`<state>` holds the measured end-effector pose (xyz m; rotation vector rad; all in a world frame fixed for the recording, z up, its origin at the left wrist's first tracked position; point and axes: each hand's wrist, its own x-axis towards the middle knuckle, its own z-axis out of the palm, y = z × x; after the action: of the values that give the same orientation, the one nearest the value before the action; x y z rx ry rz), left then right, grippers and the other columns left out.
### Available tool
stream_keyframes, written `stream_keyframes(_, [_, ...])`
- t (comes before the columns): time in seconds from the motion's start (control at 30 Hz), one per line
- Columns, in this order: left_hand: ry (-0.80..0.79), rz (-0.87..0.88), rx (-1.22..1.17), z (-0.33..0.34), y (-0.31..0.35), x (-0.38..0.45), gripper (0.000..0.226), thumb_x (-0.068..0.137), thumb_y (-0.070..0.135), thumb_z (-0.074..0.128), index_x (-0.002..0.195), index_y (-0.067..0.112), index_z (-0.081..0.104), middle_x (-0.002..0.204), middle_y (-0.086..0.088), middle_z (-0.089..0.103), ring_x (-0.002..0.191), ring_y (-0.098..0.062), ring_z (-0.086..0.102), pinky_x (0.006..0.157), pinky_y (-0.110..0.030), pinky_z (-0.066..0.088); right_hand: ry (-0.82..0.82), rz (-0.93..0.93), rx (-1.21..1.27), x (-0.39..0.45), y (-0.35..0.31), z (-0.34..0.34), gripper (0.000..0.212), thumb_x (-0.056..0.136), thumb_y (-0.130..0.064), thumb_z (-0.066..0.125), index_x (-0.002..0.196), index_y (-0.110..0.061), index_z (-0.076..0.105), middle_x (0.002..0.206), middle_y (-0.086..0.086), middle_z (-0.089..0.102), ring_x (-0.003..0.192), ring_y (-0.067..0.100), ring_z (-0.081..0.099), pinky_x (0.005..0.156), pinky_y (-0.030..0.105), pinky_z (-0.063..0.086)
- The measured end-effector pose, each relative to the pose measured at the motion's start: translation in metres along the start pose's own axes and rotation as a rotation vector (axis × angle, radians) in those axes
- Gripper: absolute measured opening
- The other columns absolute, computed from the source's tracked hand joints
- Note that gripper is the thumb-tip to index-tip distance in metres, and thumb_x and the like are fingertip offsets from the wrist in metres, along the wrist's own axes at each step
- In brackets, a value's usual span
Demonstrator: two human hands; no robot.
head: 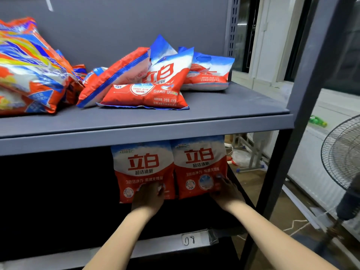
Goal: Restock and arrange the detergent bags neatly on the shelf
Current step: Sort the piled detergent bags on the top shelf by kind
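Upper shelf, left edge: a pile of orange, blue and yellow bags (29, 71) is lying slumped, running out of view at the left.
Upper shelf, middle: a heap of red and white bags (148, 82) is sitting tumbled together; one is lying flat toward the front edge, another is leaning on its side against it, and one is standing tilted behind them.
Upper shelf, right end: one more red and white bag (210, 73) is lying flat near the back corner, just beside the heap.
Upper shelf (233, 106): its grey board is showing bare along the front edge and the right corner.
Lower shelf, left bag (143, 166): it is standing upright, front facing out, touching the bag on its right.
Left hand (149, 195): it is resting against the lower front of the left bag, fingers spread over it; whether they are curling round it I cannot tell.
Lower shelf, right bag (199, 162): it is standing upright at the right end of the lower shelf, its top tucked under the upper shelf.
Right hand (226, 190): it is holding the lower right corner of the right bag, fingers lying across the front.
Lower shelf front edge: a paper label (190, 240) with handwritten marks is sitting in a clear holder.
Far right: a fan (342, 152) is standing on the floor beyond the rack's post.
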<state>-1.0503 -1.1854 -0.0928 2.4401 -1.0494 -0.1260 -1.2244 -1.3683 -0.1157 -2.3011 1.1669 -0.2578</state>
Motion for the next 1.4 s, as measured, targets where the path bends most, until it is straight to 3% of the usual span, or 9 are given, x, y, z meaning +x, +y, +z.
stream_keyframes(0.17, [0.036, -0.016, 0.093, -0.028, 0.03, -0.029, 0.035, 0.095, 0.041, 0.043, 0.125, 0.029, 0.055, 0.126, 0.003, 0.06, 0.112, -0.019, 0.057, 0.091, -0.028, 0.046, 0.009, -0.113, -0.116, -0.039, -0.023, -0.034, 0.06, 0.09, -0.042, 0.055, 0.145, -0.03, 0.033, 0.151, 0.001, 0.035, 0.136, 0.027, 0.036, 0.109, 0.039, 0.035])
stream_keyframes(0.3, [0.179, 0.047, 0.107, -0.058, 0.06, -0.068, 0.028, 0.092, 0.039, 0.043, 0.107, 0.022, 0.061, 0.1, 0.0, 0.066, 0.094, -0.022, 0.062, 0.076, -0.029, 0.045, 0.007, -0.215, -0.22, -0.081, -0.042, -0.061, 0.04, 0.091, -0.039, 0.051, 0.125, -0.016, 0.053, 0.122, 0.006, 0.058, 0.113, 0.025, 0.057, 0.091, 0.033, 0.048])
stream_keyframes(0.47, [0.46, 0.2, 0.023, -0.101, 0.092, -0.104, 0.024, 0.092, 0.039, 0.048, 0.097, 0.024, 0.066, 0.093, 0.008, 0.067, 0.092, -0.013, 0.062, 0.083, -0.033, 0.047, 0.151, -0.456, -0.19, -0.126, -0.079, -0.098, 0.052, 0.095, -0.047, 0.047, 0.14, -0.023, 0.04, 0.135, -0.003, 0.048, 0.126, 0.016, 0.045, 0.102, 0.032, 0.04])
stream_keyframes(0.63, [0.719, 0.307, -0.04, -0.154, 0.104, -0.117, 0.021, 0.082, 0.036, 0.051, 0.069, 0.024, 0.061, 0.063, 0.01, 0.059, 0.064, -0.015, 0.057, 0.065, -0.033, 0.045, 0.267, -0.639, 0.022, -0.156, -0.119, -0.131, 0.025, 0.089, -0.047, 0.054, 0.108, -0.033, 0.064, 0.106, -0.016, 0.064, 0.103, 0.003, 0.057, 0.087, 0.024, 0.046])
stream_keyframes(0.8, [0.901, 0.302, -0.135, -0.203, 0.105, -0.1, 0.021, 0.082, 0.035, 0.05, 0.074, 0.021, 0.062, 0.069, 0.014, 0.053, 0.066, -0.012, 0.047, 0.066, -0.029, 0.038, 0.404, -0.69, 0.183, -0.168, -0.162, -0.165, 0.018, 0.087, -0.043, 0.058, 0.08, -0.028, 0.067, 0.071, -0.016, 0.066, 0.071, 0.003, 0.061, 0.07, 0.03, 0.051])
stream_keyframes(0.9, [0.893, 0.279, -0.135, -0.228, 0.096, -0.077, 0.022, 0.083, 0.036, 0.048, 0.082, 0.019, 0.063, 0.084, 0.006, 0.064, 0.079, -0.019, 0.053, 0.072, -0.034, 0.044, 0.488, -0.686, 0.253, -0.158, -0.183, -0.183, 0.02, 0.088, -0.038, 0.059, 0.074, -0.026, 0.065, 0.063, -0.016, 0.062, 0.065, 0.005, 0.059, 0.068, 0.033, 0.05])
stream_keyframes(1.0, [0.804, 0.198, -0.1, -0.249, 0.083, -0.047, 0.021, 0.087, 0.029, 0.053, 0.099, 0.016, 0.064, 0.102, -0.003, 0.063, 0.096, -0.027, 0.055, 0.083, -0.041, 0.046, 0.493, -0.636, 0.277, -0.131, -0.203, -0.194, 0.018, 0.088, -0.036, 0.059, 0.079, -0.023, 0.069, 0.074, -0.014, 0.066, 0.075, 0.011, 0.063, 0.074, 0.035, 0.052])
stream_keyframes(1.17, [0.635, 0.109, -0.026, -0.269, 0.068, 0.0, 0.034, 0.087, 0.031, 0.051, 0.116, 0.015, 0.058, 0.117, -0.009, 0.059, 0.109, -0.03, 0.05, 0.09, -0.043, 0.044, 0.373, -0.425, 0.28, -0.076, -0.23, -0.196, 0.03, 0.086, -0.035, 0.063, 0.109, -0.015, 0.061, 0.106, 0.001, 0.064, 0.102, 0.022, 0.059, 0.09, 0.039, 0.049])
stream_keyframes(1.4, [0.464, 0.093, 0.083, -0.282, 0.067, 0.052, 0.037, 0.09, 0.034, 0.049, 0.124, 0.018, 0.05, 0.126, -0.005, 0.056, 0.116, -0.029, 0.051, 0.094, -0.041, 0.042, 0.219, -0.204, 0.502, -0.039, -0.256, -0.189, 0.041, 0.088, -0.03, 0.064, 0.123, -0.009, 0.057, 0.123, 0.007, 0.061, 0.112, 0.027, 0.058, 0.095, 0.035, 0.047])
